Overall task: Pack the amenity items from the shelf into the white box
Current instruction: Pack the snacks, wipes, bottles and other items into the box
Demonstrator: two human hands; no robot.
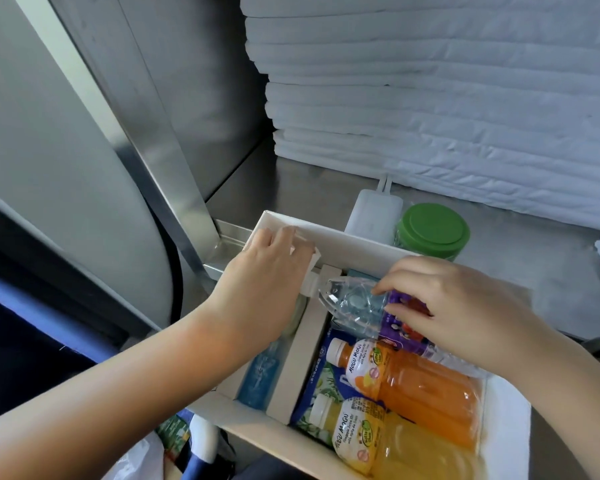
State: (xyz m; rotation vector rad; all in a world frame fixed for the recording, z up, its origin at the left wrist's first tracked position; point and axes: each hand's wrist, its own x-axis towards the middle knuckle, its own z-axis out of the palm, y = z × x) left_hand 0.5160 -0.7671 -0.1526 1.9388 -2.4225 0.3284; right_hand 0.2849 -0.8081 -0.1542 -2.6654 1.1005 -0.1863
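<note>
Left hand (271,271) at the far-left corner of the white box (361,241), fingers curled down over the rim there; unclear whether a small white piece is also held beneath them. Right hand (465,306) over the far end of the box's larger compartment, thumb and fingertips pinching a clear water bottle (354,304) with a purple label, held on its side, cap toward the box's left wall and close to the left hand. Beneath it, inside the same compartment: orange drink bottle (426,386) lying flat, yellow drink bottle (395,448) just beside it at the near end, both resting on a blue carton (310,389). White divider (302,358) running near to far through the box; a blue packet (260,379) in the narrow compartment left of it, partly hidden by the left forearm. Box itself on a metal shelf (291,181). Just behind the box's far wall: green-lidded jar (433,230) and a white device (373,213) with a cord. Farther behind the box, a tall stack of folded white towels (430,81).
</note>
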